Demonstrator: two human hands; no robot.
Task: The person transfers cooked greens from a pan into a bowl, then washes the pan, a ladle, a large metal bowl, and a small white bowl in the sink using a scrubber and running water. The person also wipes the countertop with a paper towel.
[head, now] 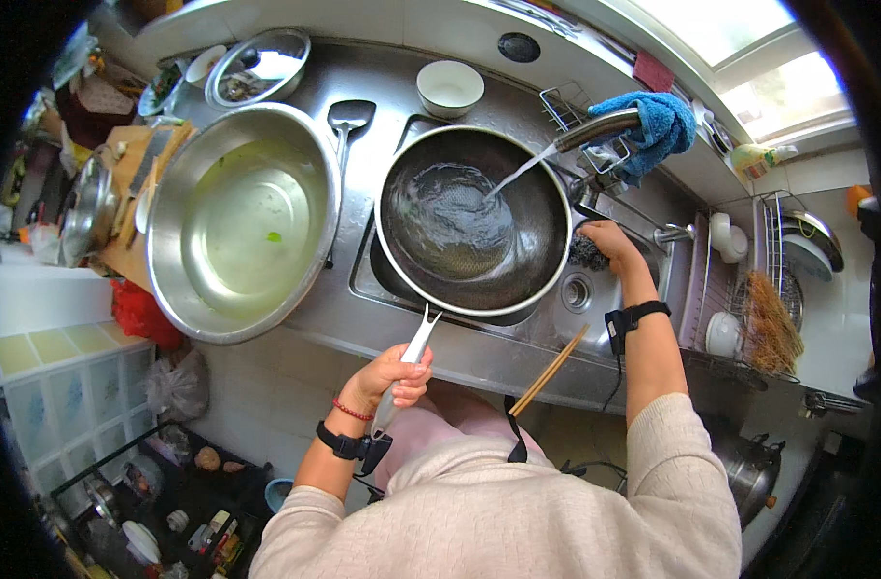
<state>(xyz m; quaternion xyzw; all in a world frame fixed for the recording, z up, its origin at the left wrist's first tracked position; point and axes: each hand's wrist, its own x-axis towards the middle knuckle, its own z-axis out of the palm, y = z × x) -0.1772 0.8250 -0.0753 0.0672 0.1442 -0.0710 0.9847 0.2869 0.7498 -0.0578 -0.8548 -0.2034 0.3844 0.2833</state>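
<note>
My left hand [395,376] is closed around the pale handle [411,354] of a dark wok [411,279], which sits over the sink. Water from the faucet [598,128] runs into the wok and swirls there. At the wok's right side, my right hand [608,244] grips a steel wool scrubber [587,252] above the right basin, near the drain [576,292]. A blue cloth [661,134] hangs over the faucet. Wooden chopsticks [549,369] stick out over the counter's front edge.
A large steel basin [332,217] of greenish water stands left, beside a spatula [351,116] and a cutting board [126,155] with a knife. A white bowl [450,88] sits behind the wok. Dish racks [695,289] with bowls and a straw brush [772,326] are at right.
</note>
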